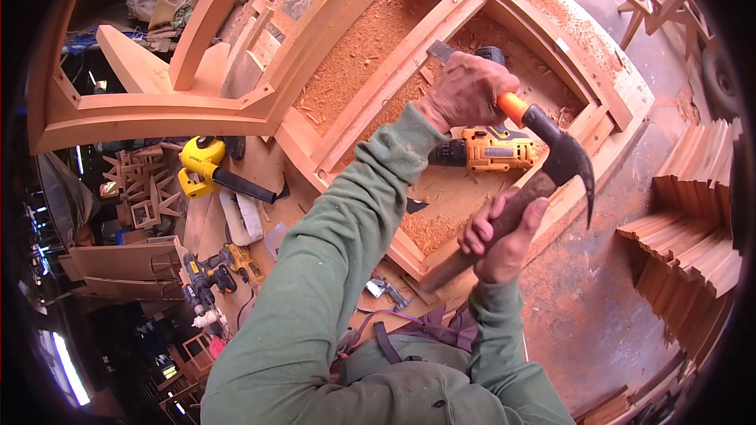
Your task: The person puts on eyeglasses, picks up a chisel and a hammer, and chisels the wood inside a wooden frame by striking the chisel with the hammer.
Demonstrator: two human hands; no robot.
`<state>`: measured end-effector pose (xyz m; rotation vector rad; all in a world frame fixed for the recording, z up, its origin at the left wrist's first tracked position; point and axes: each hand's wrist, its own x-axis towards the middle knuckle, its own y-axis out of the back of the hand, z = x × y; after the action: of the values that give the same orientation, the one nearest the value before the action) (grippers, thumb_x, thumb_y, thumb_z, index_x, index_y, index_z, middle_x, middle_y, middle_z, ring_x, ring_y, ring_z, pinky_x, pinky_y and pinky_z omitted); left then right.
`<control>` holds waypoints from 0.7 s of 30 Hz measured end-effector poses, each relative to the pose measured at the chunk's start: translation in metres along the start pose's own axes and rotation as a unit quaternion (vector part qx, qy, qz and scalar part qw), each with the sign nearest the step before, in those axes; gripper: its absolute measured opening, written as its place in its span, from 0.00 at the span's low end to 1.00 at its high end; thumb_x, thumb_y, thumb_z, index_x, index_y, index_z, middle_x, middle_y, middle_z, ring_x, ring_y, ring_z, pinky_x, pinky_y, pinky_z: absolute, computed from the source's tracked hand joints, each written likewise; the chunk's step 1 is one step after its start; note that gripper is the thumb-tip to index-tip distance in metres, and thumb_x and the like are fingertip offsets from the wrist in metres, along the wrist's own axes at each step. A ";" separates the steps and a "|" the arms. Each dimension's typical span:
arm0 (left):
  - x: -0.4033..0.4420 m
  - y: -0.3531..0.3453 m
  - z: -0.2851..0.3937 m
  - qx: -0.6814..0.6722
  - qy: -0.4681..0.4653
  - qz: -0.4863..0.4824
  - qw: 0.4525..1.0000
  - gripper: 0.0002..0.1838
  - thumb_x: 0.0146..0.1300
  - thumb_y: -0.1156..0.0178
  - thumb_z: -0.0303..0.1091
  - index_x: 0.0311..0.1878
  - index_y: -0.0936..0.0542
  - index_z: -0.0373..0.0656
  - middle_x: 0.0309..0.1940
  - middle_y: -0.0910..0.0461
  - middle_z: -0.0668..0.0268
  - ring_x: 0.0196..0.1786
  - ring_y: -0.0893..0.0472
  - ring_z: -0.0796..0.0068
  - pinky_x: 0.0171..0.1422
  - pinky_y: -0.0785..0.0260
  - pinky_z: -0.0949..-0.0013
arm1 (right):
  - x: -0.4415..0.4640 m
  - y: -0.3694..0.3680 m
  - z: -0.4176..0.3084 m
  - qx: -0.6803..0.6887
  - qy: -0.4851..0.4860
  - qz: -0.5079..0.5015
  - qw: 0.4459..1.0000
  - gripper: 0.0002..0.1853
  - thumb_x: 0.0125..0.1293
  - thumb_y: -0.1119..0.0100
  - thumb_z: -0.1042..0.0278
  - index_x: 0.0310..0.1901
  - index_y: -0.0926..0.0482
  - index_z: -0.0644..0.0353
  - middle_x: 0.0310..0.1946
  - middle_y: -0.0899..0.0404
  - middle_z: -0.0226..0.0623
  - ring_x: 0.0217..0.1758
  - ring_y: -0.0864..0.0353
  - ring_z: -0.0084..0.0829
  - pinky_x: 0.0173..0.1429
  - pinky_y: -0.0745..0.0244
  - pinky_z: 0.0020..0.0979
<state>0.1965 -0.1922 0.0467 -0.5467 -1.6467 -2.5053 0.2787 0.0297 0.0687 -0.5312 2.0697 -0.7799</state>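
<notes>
My left hand (472, 88) is wrapped around a chisel with an orange handle (512, 107). The chisel's steel blade (441, 50) lies over a rail of the wooden frame (386, 86). My right hand (506, 238) grips the wooden handle of a claw hammer (568, 164). The hammer's striking face is at the butt of the chisel handle, and its claw points down and away to the right. Below my left hand, a yellow and black cordless power tool (496, 149) lies inside the frame among shavings. Another dark tool part (491, 55) shows behind my left hand.
A curved wooden chair-like frame (157, 114) stands at the left. Near it lie a yellow blower (203, 165) and several power tools, including a drill (206, 277). Stacked wooden pieces (693, 220) stand on the floor at right, with a tire (720, 79) beyond.
</notes>
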 end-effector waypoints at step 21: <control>0.003 0.010 -0.004 -0.023 0.008 0.035 0.999 0.08 0.48 0.31 0.36 0.27 0.21 0.45 0.23 0.21 0.61 0.28 0.18 0.57 0.33 0.27 0.61 | 0.003 -0.001 -0.015 -0.072 0.008 0.018 0.997 0.40 0.65 0.63 0.16 0.36 0.36 0.56 0.17 0.39 0.30 0.14 0.39 0.26 0.23 0.38 0.29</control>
<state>0.1950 -0.2000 0.0549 -0.5777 -1.5410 -2.4966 0.2647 0.0323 0.0740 -0.5662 2.1547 -0.6195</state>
